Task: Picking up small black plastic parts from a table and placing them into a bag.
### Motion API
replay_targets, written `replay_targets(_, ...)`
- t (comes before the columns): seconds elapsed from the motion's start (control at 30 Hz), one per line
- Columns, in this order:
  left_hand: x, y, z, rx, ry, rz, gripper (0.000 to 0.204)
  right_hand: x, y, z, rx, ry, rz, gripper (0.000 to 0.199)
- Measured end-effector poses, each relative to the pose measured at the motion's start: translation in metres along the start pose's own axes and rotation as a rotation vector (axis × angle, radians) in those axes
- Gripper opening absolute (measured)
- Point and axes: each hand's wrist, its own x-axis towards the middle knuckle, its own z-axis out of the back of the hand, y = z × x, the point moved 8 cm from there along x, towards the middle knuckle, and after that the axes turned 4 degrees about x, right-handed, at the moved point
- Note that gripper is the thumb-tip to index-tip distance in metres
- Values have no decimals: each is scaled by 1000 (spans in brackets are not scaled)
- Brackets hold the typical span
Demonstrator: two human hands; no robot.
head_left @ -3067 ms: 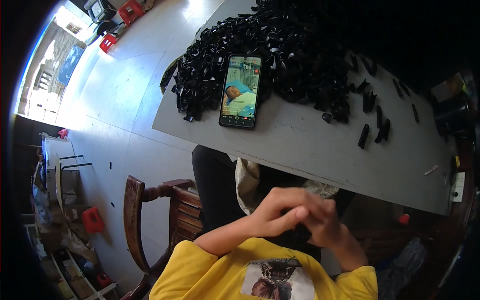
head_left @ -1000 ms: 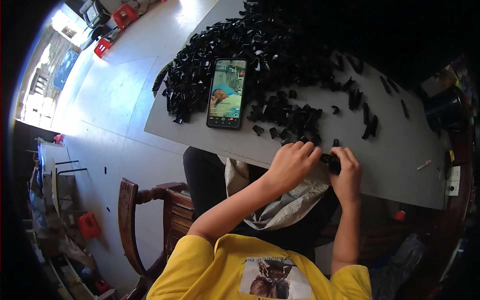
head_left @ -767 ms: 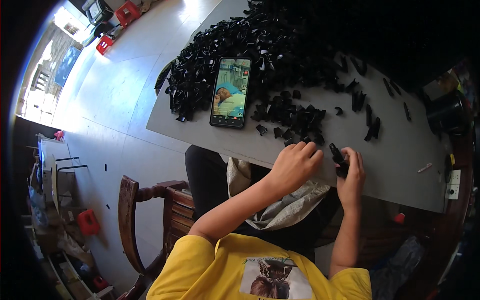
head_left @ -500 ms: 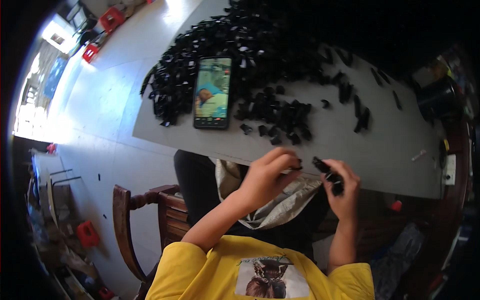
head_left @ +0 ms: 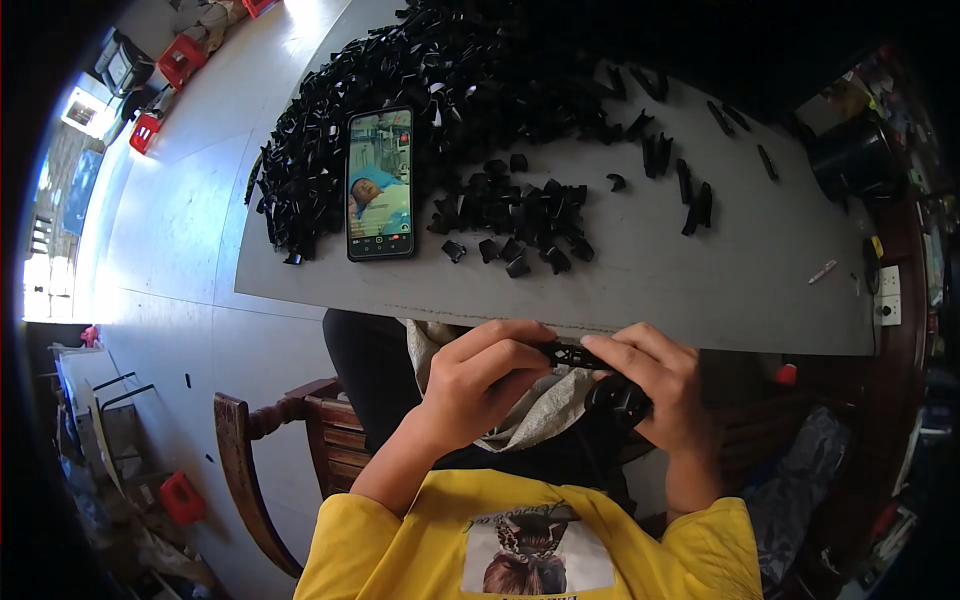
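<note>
Left hand (head_left: 490,375) and right hand (head_left: 655,380) both pinched on one black plastic part (head_left: 580,358), just below the table edge (head_left: 700,330). Phone (head_left: 380,184) lies beside the heap of black parts (head_left: 450,90).

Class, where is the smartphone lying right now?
In the head view, the smartphone lies on the grey table, left of centre, beside the pile of black parts.
</note>
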Motion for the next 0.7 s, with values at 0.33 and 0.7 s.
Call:
replay_targets(0.33, -12, -2, -38, -738, 176, 168, 52, -24, 29, -42, 23, 102, 281, 18)
replay_targets(0.7, -17, -3, -45, -707, 235, 76, 49, -23, 26, -54, 51, 95, 262, 10)
